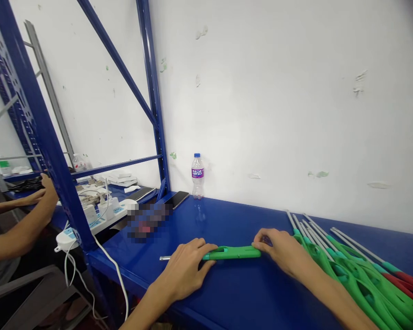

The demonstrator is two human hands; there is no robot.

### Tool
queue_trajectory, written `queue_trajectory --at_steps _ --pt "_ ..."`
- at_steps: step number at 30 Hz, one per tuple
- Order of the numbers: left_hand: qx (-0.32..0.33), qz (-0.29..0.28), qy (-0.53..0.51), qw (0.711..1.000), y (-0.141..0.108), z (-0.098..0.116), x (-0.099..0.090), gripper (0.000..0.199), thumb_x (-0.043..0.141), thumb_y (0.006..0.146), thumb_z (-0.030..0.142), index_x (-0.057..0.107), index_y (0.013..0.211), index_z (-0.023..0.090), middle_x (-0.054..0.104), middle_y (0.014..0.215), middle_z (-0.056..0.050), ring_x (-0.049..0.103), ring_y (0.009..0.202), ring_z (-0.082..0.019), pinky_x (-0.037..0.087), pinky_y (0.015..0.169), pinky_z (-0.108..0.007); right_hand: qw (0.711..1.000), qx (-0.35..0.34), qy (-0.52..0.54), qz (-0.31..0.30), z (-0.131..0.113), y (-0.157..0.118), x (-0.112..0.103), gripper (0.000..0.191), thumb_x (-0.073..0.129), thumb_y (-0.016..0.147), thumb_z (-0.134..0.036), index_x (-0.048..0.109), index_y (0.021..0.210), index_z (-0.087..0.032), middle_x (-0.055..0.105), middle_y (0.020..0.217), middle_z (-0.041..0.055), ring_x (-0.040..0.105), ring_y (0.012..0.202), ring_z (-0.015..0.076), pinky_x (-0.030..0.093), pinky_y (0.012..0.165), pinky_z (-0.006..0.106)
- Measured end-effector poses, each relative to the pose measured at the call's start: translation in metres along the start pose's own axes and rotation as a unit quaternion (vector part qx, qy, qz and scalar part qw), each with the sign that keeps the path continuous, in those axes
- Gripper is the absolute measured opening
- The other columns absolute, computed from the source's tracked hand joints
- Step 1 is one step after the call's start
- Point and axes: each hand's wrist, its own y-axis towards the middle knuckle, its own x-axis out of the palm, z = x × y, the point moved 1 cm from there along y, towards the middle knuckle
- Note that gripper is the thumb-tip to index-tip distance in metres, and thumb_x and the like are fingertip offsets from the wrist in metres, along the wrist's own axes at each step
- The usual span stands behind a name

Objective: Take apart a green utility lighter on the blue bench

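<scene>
Lighter (238, 253): spanning both hands over the table (248, 295)
Left hand (188, 263): closing around its rod (164, 258)
Right hand (278, 247): pinching its handle (249, 253) end
Handling: probably feeling light, stiff, slick
Hold: handle likely suiting best

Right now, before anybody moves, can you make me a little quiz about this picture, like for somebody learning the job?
1. Pick one: what colour is the cap on the bottle near the middle of the picture?
A) red
B) blue
C) yellow

2. True or false: the right grip is at the metal-tube end of the green lighter.

3. Fill in: the pile of lighters on the right shows green handles and some ____ ones.

Key: 1. B. 2. False; it is at the handle end, and the left grip is nearer the tube. 3. Red.
</scene>
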Motion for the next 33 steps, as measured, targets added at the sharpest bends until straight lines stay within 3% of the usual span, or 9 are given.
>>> queue_trajectory --at_steps 5,12,19,27,33 --pt "0.006 0.011 0.014 1.0 0.0 -0.001 0.002 0.03 0.055 0.102 0.031 0.062 0.131 0.032 0.066 0.11 -0.003 0.064 0.102 -0.022 0.049 0.082 -0.035 1.0 -0.006 -0.012 0.003 -0.003 0.003 0.006 0.015 0.063 0.098 -0.025 0.073 0.086 -0.027 0.077 0.092 0.0028 0.071 0.087 0.0278 0.04 0.07 0.03" --pt "0.028 0.022 0.004 0.999 0.001 -0.001 0.001 0.03 0.057 0.1 0.024 0.061 0.129 0.032 0.059 0.118 -0.003 0.063 0.103 -0.02 0.051 0.092 -0.038 0.998 -0.009 -0.057 0.021 -0.018 -0.004 0.004 0.019 0.056 0.105 -0.025 0.068 0.091 -0.025 0.074 0.083 0.0008 0.068 0.079 0.0255 0.031 0.062 0.029" --pt "0.04 0.028 -0.019 0.999 0.005 -0.004 0.003 0.029 0.047 0.103 0.016 0.06 0.127 0.027 0.055 0.121 -0.005 0.062 0.104 -0.019 0.052 0.092 -0.036 0.994 -0.029 -0.092 0.048 -0.021 -0.005 0.008 0.019 0.052 0.108 -0.026 0.067 0.097 -0.026 0.074 0.079 0.0001 0.07 0.078 0.0278 0.024 0.059 0.029" --pt "0.039 0.018 -0.03 0.999 0.004 -0.005 0.004 0.028 0.045 0.105 0.02 0.06 0.127 0.027 0.054 0.121 -0.005 0.063 0.102 -0.019 0.053 0.092 -0.036 0.996 -0.04 -0.038 0.074 -0.027 -0.006 0.005 0.016 0.052 0.108 -0.024 0.062 0.097 -0.025 0.075 0.08 -0.0038 0.068 0.07 0.0224 0.028 0.058 0.027" --pt "0.045 0.024 -0.046 0.998 0.005 -0.007 0.004 0.032 0.046 0.105 0.02 0.06 0.131 0.03 0.055 0.118 -0.003 0.063 0.1 -0.018 0.053 0.091 -0.035 0.992 -0.05 -0.053 0.101 -0.026 -0.007 0.006 0.017 0.055 0.107 -0.027 0.062 0.091 -0.025 0.073 0.082 -0.0018 0.067 0.073 0.0229 0.026 0.057 0.028"
